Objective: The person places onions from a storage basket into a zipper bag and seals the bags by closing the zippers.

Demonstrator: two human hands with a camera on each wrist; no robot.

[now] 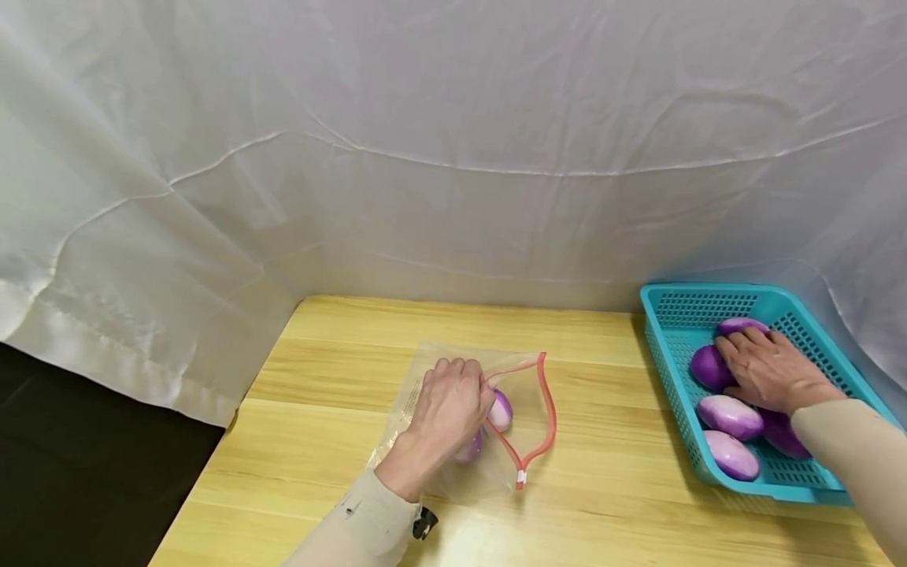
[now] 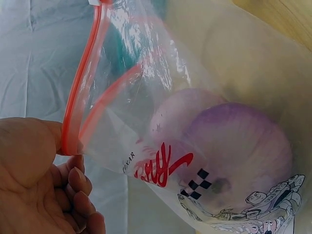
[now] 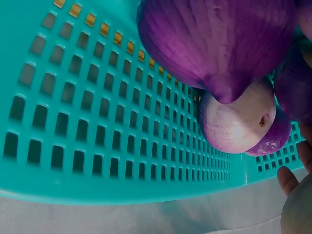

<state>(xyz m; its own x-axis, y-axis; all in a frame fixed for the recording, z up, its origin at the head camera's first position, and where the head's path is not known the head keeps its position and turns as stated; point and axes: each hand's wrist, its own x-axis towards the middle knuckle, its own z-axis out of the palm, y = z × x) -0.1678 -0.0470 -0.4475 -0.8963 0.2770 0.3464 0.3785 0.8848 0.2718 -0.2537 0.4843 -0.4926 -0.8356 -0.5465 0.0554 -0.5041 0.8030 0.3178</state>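
Note:
My left hand (image 1: 453,402) pinches the red-edged rim of a clear zip bag (image 2: 122,131), thumb on one side and curled fingers on the other. The bag lies on its side with its mouth gaping to the right. Inside it are two purple-and-white onions (image 2: 239,151). My right hand (image 1: 768,366) reaches down into a turquoise basket (image 1: 662,370), its fingers over and beside a dark purple onion (image 1: 711,368). Whether it grips that onion I cannot tell. In the right wrist view, only the thumb and fingertips (image 3: 287,180) show at the right edge.
Several more onions (image 1: 730,417) lie in the basket, mostly toward its near side. Basket and bag share a light wooden table (image 1: 595,441). A pale cloth (image 1: 468,228) hangs behind the table and along its sides. Dark floor (image 1: 78,465) shows at the left.

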